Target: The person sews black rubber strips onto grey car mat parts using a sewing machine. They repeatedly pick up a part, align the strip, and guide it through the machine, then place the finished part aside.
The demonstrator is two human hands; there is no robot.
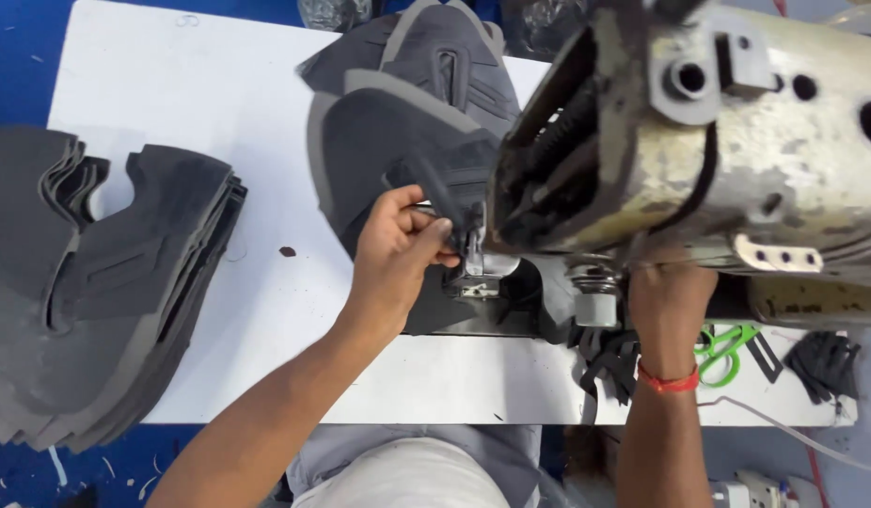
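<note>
My left hand (398, 245) pinches a narrow black strap (435, 188) beside the presser foot (473, 268) of a worn cream sewing machine (727, 141). Under the foot lies a dark grey shoe-upper piece (388, 141), spread away from me over the white table (219, 85). My right hand (666, 310), with a red thread band on its wrist, reaches under the machine head; its fingers are hidden there, so what it holds cannot be told.
A thick stack of dark grey cut upper pieces (97, 282) sits at the table's left edge. Green-handled scissors (722, 348) and black strap scraps (826, 362) lie at the right, under the machine. Blue floor with scraps lies around.
</note>
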